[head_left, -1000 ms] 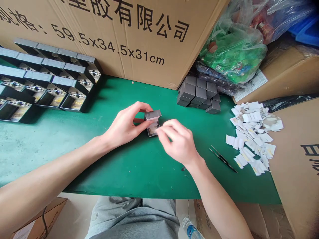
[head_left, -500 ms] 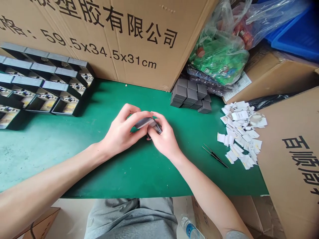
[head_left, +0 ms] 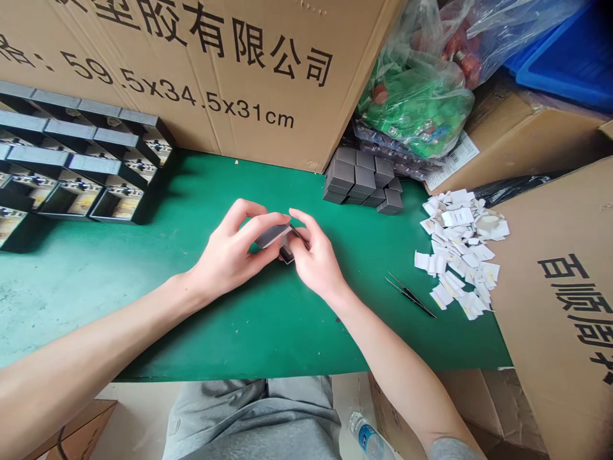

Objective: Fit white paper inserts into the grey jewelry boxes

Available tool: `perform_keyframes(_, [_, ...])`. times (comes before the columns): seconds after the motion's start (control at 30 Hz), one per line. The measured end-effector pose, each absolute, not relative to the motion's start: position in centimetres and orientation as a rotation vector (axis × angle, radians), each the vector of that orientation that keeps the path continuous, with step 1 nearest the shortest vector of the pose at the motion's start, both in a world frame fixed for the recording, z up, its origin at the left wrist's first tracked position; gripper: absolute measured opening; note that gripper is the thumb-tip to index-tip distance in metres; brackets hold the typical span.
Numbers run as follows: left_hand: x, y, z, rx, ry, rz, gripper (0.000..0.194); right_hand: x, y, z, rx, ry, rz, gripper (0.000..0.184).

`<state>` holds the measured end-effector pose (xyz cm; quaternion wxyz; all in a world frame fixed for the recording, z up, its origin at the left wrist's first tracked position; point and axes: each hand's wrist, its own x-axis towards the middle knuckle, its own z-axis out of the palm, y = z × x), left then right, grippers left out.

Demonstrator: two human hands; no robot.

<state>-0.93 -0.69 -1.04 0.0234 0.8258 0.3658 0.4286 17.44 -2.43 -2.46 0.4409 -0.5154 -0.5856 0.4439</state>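
Note:
Between my two hands is a small dark grey hinged box (head_left: 272, 237) with its lid raised. My left hand (head_left: 234, 246) grips the lid side, thumb below and fingers curved over the top. From the other side my right hand (head_left: 314, 255) holds the box's base, its thumb at the opening. My fingers cover most of the inside, where a bit of pale lining shows. To the right, a pair of tweezers (head_left: 410, 296) lies on the green table (head_left: 268, 332).
Closed grey boxes (head_left: 363, 181) are stacked behind my right hand. White paper pieces (head_left: 462, 252) lie heaped at the right. Larger open black boxes (head_left: 86, 160) stand in rows at the left. A big carton (head_left: 230, 76) closes off the back; plastic bags (head_left: 421, 96) sit back right.
My right hand has moved from the box's opening to wrap round its base. The box has turned and tilted between both hands. The view has shifted a little to the right.

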Motion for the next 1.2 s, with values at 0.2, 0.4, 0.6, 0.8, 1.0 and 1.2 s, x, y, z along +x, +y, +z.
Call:
perform_keyframes(0.2, [-0.7, -0.6, -1.1, 2.563, 1.133, 1.327, 0.029, 16.9, -2.5, -2.8, -1.255, -1.440, 1.037, 0.036])
perform_keyframes(0.4, [-0.6, -0.3, -0.9, 2.376, 1.241, 1.212, 0.021, 17.4, -2.4, -2.4, -1.335, -1.558, 0.773, 0.044])
perform_keyframes(0.6, [-0.8, -0.4, -0.9, 2.202, 1.391, 1.058, 0.028, 17.3, -2.5, -2.4, -1.389, -1.676, 0.406, 0.033])
perform_keyframes(0.8, [-1.1, -0.4, -0.9, 2.283, 1.349, 1.040, 0.035, 17.1, -2.6, -2.8, -1.378, -1.788, 0.215, 0.032])
perform_keyframes(1.0, [-1.1, -0.3, -1.3, 2.321, 1.324, 1.110, 0.037, 17.2, -2.8, -2.6, -1.392, -1.848, 0.164, 0.032])
perform_keyframes(1.2, [-1.2, -0.6, -1.6, 2.452, 1.296, 1.235, 0.033, 17.1, -3.1, -1.8, -1.407, -1.897, 0.144, 0.032])
